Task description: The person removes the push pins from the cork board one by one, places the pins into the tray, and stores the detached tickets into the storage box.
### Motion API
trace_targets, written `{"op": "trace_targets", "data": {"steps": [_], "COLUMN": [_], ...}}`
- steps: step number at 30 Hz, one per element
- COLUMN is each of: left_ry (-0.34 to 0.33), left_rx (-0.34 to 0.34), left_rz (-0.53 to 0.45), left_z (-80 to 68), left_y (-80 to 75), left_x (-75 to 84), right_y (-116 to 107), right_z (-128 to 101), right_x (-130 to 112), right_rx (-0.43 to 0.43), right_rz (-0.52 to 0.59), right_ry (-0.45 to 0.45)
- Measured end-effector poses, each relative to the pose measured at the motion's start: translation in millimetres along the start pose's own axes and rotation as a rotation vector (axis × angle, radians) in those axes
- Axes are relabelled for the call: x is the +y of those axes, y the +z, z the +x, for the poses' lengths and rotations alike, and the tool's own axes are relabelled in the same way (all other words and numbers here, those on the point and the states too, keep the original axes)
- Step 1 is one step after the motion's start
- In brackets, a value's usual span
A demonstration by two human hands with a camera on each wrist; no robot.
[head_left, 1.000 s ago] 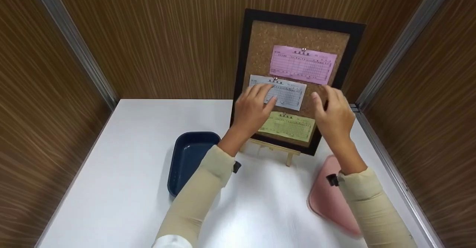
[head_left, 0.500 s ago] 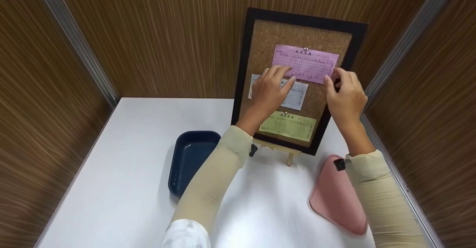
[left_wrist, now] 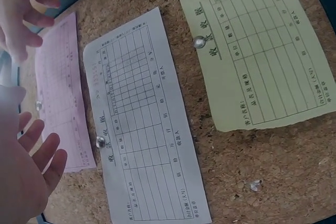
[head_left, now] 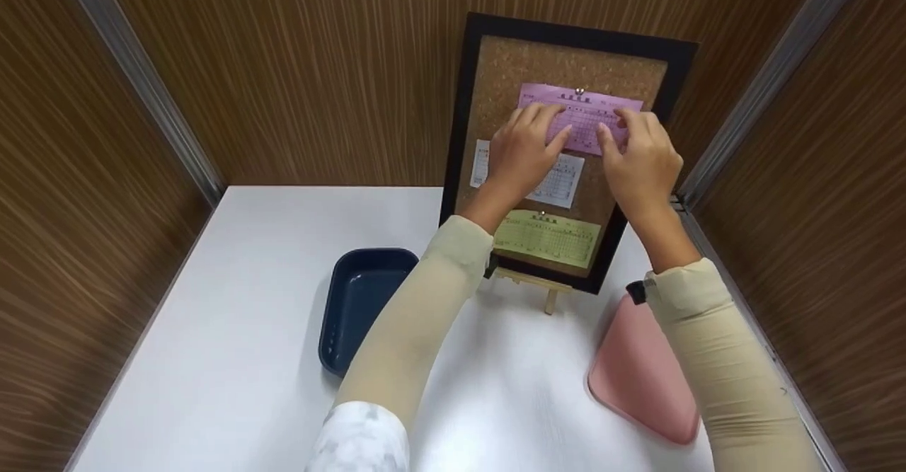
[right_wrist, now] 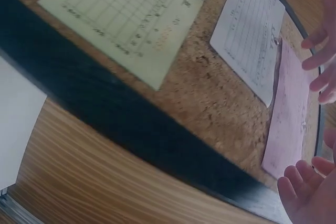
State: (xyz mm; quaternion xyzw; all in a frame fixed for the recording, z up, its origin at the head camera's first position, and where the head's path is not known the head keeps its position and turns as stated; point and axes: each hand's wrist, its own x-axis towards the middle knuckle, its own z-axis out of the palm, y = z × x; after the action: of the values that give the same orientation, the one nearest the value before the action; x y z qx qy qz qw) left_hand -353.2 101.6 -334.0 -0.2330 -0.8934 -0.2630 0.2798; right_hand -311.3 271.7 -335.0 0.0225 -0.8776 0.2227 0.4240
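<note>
Seen from the head camera, the left hand (head_left: pixel 522 152) and the right hand (head_left: pixel 638 160) both lie with straightened fingers against the pink slip (head_left: pixel 582 117), the topmost paper on the cork board (head_left: pixel 506 68); neither hand grips or pinches anything, and whether the fingertips press or only brush the paper cannot be told. The board is a rough, speckled cork panel in a black frame (head_left: pixel 467 104), propped upright on a small wooden easel (head_left: pixel 536 286) at the back of the white bench (head_left: pixel 233 302). Three printed slips hang on it, one pink, one white slip (head_left: pixel 564 182) in the middle, one green slip (head_left: pixel 548 237) lowest, each rectangular and ruled with a grid. The wrist cameras show what the head view hides under the hands: the left wrist view gives the round metal pin (left_wrist: pixel 100 141) through the white slip, another through the green one, and a third pin (left_wrist: pixel 38 106) on the pink slip, three in all. The head view alone shows two trays on the bench: a dark blue tray (head_left: pixel 357 306) with rounded corners to the left of the easel, and a pink tray (head_left: pixel 640 380) to the right.
</note>
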Motion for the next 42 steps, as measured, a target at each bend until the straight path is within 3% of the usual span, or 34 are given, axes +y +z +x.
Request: {"op": "trace_targets", "data": {"steps": [8,16,22,30,42], "left_ry": [-0.016,-0.078,-0.117,-0.164,-0.276], "left_rx": [-0.003,0.039,0.037,0.095,0.074], "left_rz": [0.037,-0.039,-0.071,-0.120,-0.269], "left_z": [12.3,22.6,23.5,26.0,30.0], "left_y": [-7.0,-12.2,-9.6,-7.5,-10.0], "left_x": [-4.6,-18.8,-28.8,-32.7,-33.7], "right_y": [13,26,32,31,30], "right_z": [17,32,39,44,48], "right_x": [-18,-29,-30,-28,-32], "right_rx": [-0.005,-0.016,-0.024,-0.044,-0.090], "right_rz": [-0.009,-0.028,-0.029,-0.045,-0.042], "right_ry": [-0.053,-0.062,-0.027,0.026,0.099]}}
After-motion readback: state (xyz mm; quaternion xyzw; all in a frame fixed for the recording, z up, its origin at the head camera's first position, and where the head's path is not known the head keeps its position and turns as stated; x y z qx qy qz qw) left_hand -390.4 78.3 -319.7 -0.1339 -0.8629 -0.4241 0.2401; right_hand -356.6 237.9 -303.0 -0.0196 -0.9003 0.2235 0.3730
